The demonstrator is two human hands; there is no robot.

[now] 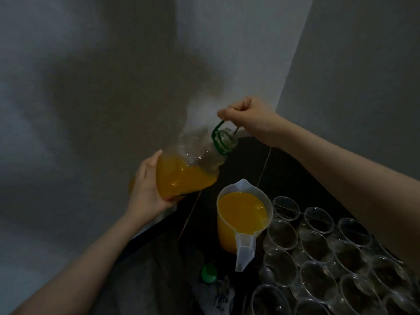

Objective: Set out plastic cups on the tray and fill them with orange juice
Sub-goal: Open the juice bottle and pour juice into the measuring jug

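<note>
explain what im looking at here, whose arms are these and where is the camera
The camera sits on a person's head and looks down, so the two bare arms are that person's own. There is only this one view. The left hand supports the bottom of a big clear bottle, part full of orange juice and tilted, with its mouth open. The right hand grips the bottle's green carry handle. Below, on a dark table, stands a plastic jug nearly full of juice. To its right are rows of clear plastic cups, all empty so far. A green cap lies near the jug. No juice is flowing right now.
</note>
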